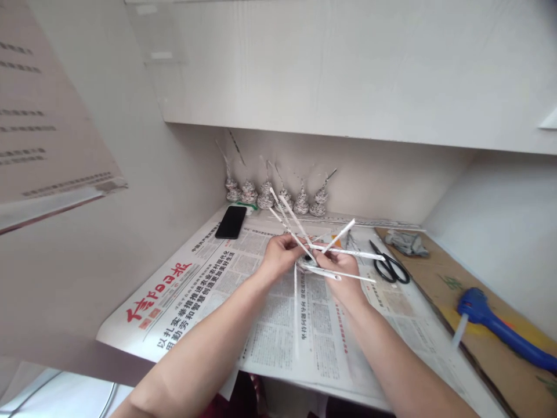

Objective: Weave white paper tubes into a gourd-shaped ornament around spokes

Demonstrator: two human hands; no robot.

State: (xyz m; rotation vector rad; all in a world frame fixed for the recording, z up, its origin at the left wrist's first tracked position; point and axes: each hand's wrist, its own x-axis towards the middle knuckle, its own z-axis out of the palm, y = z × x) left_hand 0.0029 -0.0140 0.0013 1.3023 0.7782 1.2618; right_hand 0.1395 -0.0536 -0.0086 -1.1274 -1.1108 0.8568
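Observation:
Over the middle of the newspaper, both my hands grip a small piece woven from rolled paper strips (308,266). Thin white paper sticks (348,252) fan out from it in several directions, and one strip hangs down toward me. My left hand (282,254) pinches its left side, with thumb and fingers closed. My right hand (342,266) is closed on its right side, sticks passing over the fingers. The centre of the piece looks dark, and the fingertips underneath are hidden.
Newspaper (270,337) covers the table. A black phone (231,222) lies back left; several woven gourd shapes (301,200) line the back wall. At right are black scissors (390,268), cardboard (439,290), a grey cloth (407,242) and a blue glue gun (500,328). A shelf (326,75) overhangs.

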